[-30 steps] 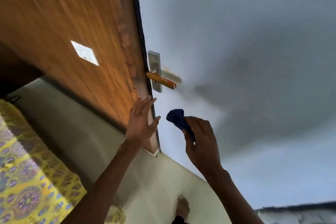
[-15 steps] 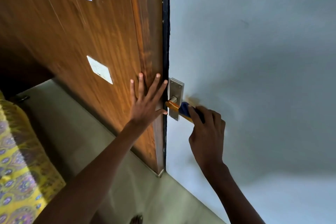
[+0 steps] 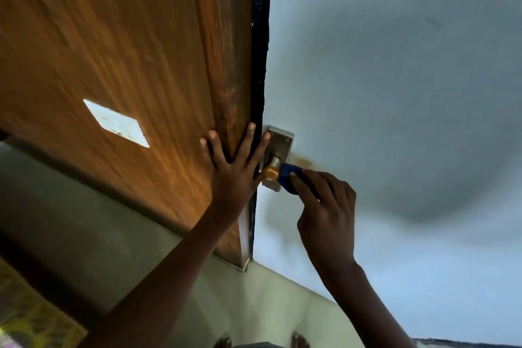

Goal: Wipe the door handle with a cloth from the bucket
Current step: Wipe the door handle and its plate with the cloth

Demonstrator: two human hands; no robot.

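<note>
Your right hand [image 3: 324,206]: fingers curled, thumb and fingertips pinching a bunched dark blue cloth [image 3: 288,178] and pressing it around the orange lever door handle [image 3: 271,173]. Only the handle's inner stub shows, next to the metal neck; the rest is hidden under cloth and hand. The handle sits on a rectangular brushed-steel backplate [image 3: 281,141] screwed to the pale blue-grey door face [image 3: 395,93], close to the door's black edge strip [image 3: 260,37].

Your left hand [image 3: 233,169]: fingers spread wide, palm flat against the edge of the brown wood-grain door panel [image 3: 127,51]. Index fingertip touches the backplate's upper left corner; thumb sits just beside the handle stub, contact unclear.

Further out: a white diamond-shaped patch [image 3: 117,123] on the wood panel, well left of your hand. Pale greenish floor [image 3: 113,234] below, patterned yellow fabric [image 3: 25,313] at bottom left. Your bare toes [image 3: 299,342] show at the bottom edge.
</note>
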